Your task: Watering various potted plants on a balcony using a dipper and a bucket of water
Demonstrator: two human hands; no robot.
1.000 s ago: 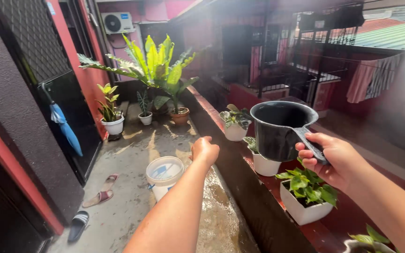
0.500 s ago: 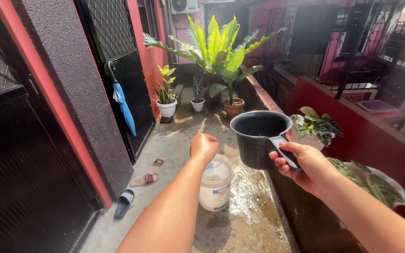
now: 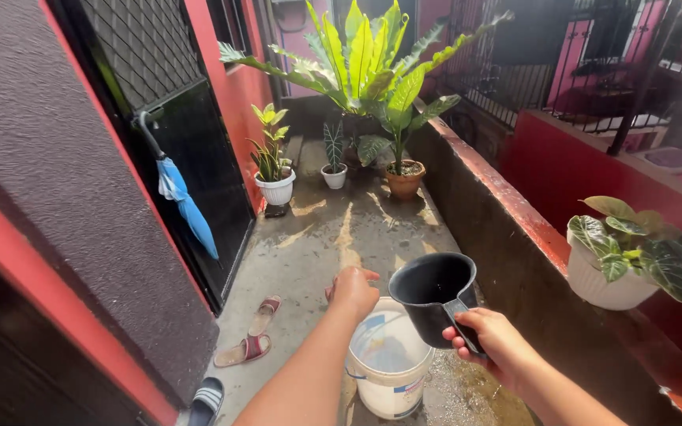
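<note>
My right hand (image 3: 492,343) grips the handle of a black plastic dipper (image 3: 432,293), held upright just above the right rim of a white bucket (image 3: 388,371) that stands on the wet concrete floor. My left hand (image 3: 353,290) hovers over the bucket's left rim, fingers loosely curled with nothing in them. The bucket's inside looks pale; I cannot tell how much water it holds.
A red-topped ledge (image 3: 507,201) runs along the right with a white potted plant (image 3: 621,264) on it. Potted plants (image 3: 276,185) and a big leafy plant (image 3: 372,63) stand at the far end. A blue umbrella (image 3: 183,201) hangs on the dark door; sandals (image 3: 250,331) lie left.
My view has tilted down and forward. The dipper has come down from chest height to just over the bucket. My left hand has dropped with it to the bucket's rim.
</note>
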